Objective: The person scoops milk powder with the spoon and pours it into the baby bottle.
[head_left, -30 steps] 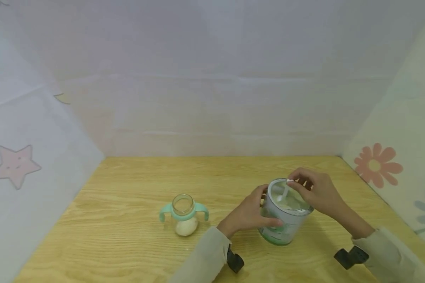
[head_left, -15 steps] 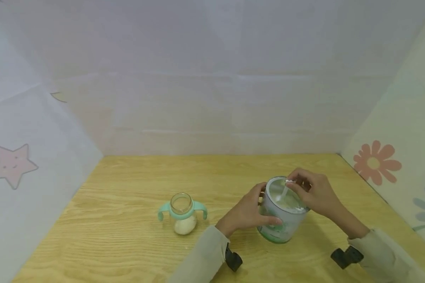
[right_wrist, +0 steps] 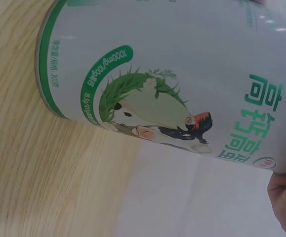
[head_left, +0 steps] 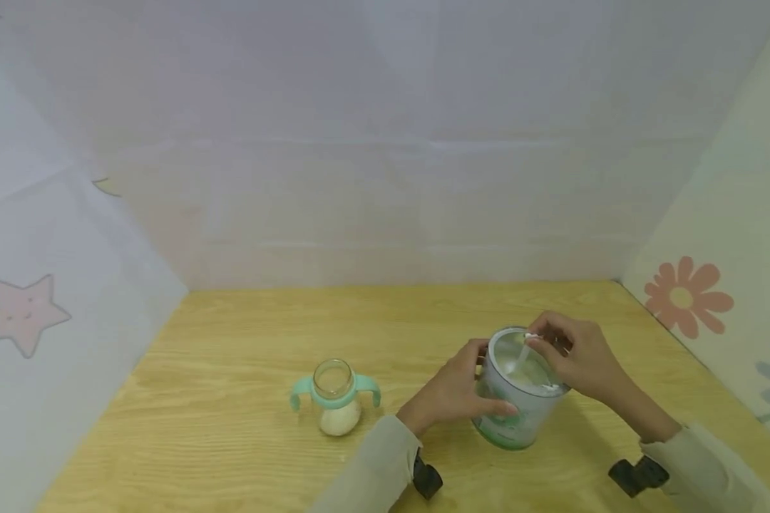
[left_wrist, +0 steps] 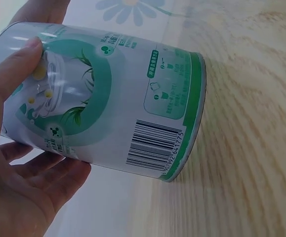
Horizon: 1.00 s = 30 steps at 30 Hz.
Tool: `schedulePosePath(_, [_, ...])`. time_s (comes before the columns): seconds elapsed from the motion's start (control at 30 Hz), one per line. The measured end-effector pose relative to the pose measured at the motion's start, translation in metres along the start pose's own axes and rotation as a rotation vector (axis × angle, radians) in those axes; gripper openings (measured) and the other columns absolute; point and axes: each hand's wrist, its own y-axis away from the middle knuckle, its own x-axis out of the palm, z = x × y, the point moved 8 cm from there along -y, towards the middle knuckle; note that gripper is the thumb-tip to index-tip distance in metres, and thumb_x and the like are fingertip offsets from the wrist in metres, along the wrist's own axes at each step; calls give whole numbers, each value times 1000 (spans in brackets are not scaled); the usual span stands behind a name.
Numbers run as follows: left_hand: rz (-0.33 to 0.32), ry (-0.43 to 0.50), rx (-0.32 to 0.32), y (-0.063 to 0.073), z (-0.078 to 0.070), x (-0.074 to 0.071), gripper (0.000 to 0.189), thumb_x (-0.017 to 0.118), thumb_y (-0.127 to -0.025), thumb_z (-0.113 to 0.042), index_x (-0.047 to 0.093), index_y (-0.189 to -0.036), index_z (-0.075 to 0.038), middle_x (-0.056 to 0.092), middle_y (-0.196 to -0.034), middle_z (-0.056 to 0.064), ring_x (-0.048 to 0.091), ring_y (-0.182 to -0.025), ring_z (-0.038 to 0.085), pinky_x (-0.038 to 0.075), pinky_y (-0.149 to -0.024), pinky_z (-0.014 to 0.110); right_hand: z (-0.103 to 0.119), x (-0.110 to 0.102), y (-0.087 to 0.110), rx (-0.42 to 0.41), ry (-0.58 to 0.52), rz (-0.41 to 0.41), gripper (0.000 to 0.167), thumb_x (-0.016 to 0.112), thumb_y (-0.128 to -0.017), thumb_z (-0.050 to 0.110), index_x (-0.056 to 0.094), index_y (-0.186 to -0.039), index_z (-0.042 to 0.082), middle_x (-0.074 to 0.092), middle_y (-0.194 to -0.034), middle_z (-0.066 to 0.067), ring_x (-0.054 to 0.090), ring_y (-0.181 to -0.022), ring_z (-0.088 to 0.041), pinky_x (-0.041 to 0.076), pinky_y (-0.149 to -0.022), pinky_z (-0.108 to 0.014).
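A white and green milk powder tin (head_left: 531, 422) leans slightly on the table, its mouth uncovered. My left hand (head_left: 452, 390) grips its side, thumb across the front and fingers behind; the left wrist view shows this hand around the printed tin (left_wrist: 118, 103). Over the mouth, my right hand (head_left: 580, 355) pinches the handle of a white scoop (head_left: 522, 358) between thumb and fingers. The scoop's bowl is down inside the tin, hard to make out. In the right wrist view the tin's cow-printed side (right_wrist: 172, 89) fills most of the frame.
Left of the hands stands a lidless baby bottle (head_left: 337, 401) with mint-green handles and whitish powder inside. The wooden table (head_left: 231, 342) is bounded by cloth walls at the back and sides.
The head view has shifted slightly. Both hands, the tin and the scoop stay nearly where they were, with the scoop still inside the tin's mouth.
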Motion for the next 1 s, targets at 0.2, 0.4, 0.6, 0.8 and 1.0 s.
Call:
schedulePosePath(0.2, [-15,-13,34,-3,-2,8,86,78,-79,-34,26,-145,-18,42,-137,-7,46,-120,4,45,-96,23,-4,-5,3,-36,8,-13,10,70,-86,9,62,-81,13,47,-61,14,32,-49,3,30,-45,-12])
schedulePosePath(0.4, [-1,-43,28,-4,-1,9,88,78,-78,-36,26,-146,-16,42,-136,-6,47,-117,5,46,-93,23,-5,-6,6,-6,12,-37,16,71,-82,-1,62,-81,13,50,-61,12,34,-48,3,31,-44,-12])
schedulePosePath(0.6, [18,-135,37,-2,-3,5,89,78,-78,-38,26,-146,-13,42,-137,-4,46,-119,6,45,-95,24,-3,-3,9,37,17,-60,29,71,-73,-14,62,-82,12,53,-61,6,34,-49,2,31,-44,-13])
schedulePosePath(0.8, [43,-118,45,-2,-1,7,88,78,-78,-36,25,-145,-12,40,-137,-2,45,-118,5,46,-91,20,-3,-1,11,45,4,-49,31,71,-71,-16,62,-82,12,54,-62,5,35,-49,2,32,-43,-14])
schedulePosePath(1.0, [33,-135,44,-5,-1,5,88,78,-78,-37,26,-144,-11,40,-138,0,46,-118,7,46,-90,19,-5,0,8,40,4,-43,32,72,-71,-15,62,-83,13,54,-62,6,36,-50,3,32,-44,-13])
